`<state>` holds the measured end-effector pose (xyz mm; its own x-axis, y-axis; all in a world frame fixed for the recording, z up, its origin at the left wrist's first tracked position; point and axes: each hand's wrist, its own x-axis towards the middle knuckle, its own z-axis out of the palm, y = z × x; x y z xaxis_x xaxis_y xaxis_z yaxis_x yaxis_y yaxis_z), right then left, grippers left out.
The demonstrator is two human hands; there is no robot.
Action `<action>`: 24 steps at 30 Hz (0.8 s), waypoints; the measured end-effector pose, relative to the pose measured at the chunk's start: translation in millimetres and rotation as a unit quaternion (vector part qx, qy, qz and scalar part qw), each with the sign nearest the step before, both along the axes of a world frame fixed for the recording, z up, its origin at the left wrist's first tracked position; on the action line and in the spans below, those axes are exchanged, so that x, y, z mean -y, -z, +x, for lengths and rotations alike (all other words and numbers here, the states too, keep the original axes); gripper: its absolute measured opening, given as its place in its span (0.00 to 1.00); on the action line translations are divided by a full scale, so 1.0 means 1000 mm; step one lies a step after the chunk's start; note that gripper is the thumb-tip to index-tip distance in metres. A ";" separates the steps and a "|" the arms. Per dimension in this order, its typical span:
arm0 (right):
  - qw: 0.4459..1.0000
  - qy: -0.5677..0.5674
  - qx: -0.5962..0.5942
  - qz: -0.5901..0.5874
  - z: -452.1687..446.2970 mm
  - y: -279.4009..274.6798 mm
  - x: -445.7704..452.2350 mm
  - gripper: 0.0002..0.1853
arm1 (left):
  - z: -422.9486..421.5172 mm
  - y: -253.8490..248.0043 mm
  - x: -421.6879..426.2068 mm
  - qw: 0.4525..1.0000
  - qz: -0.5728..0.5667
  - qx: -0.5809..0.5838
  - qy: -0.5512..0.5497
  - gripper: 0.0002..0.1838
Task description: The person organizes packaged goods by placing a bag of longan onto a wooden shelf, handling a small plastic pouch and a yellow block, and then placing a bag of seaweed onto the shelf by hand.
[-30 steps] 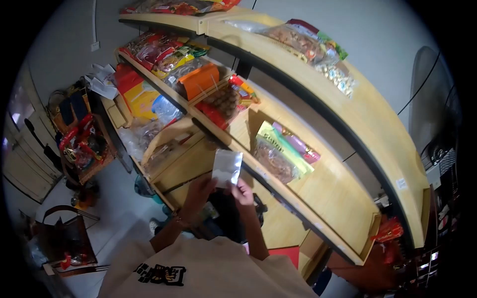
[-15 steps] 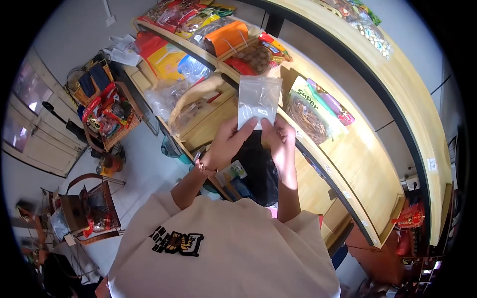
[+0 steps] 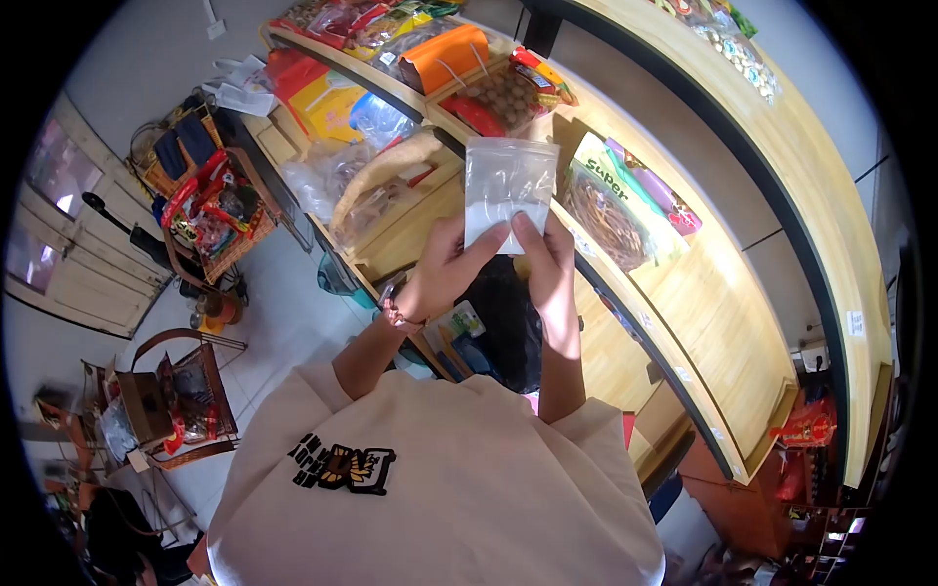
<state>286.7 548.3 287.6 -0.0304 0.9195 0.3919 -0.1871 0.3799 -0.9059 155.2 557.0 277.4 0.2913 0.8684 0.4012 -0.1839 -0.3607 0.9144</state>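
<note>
A small clear zip bag point(image 3: 510, 181) with something white in its lower part is held upright in front of the shelves. My left hand point(image 3: 451, 266) grips its lower left side, thumb on the front. On the lower right side, my right hand point(image 3: 547, 256) pinches the same bag, thumb also in front. The two thumbs lie near each other on the bag. To the right, a packet marked "super" point(image 3: 611, 200) lies on the shelf. An orange box point(image 3: 445, 66) and a bag of round brown items point(image 3: 503, 98) are behind the zip bag.
Wooden shelves point(image 3: 713, 342) curve across the right. Plastic bags point(image 3: 327, 181) fill a lower compartment at left. A black bag point(image 3: 503, 322) hangs below my hands. A wicker basket point(image 3: 230, 220) of red packets and a chair point(image 3: 186, 396) stand on the left.
The view has shifted, and the zip bag, first low and tilted, is now higher, upright and closer. Both hands have risen with it and still grip it.
</note>
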 end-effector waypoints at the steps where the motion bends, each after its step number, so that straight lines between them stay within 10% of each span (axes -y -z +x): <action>1: 1.000 0.002 0.000 -0.001 0.001 0.000 0.000 0.10 | 0.003 -0.002 0.000 1.000 0.002 0.007 -0.019 0.12; 24: 0.992 -0.017 0.044 -0.115 0.018 0.043 0.002 0.14 | 0.020 0.030 -0.005 0.992 -0.109 0.044 -0.040 0.14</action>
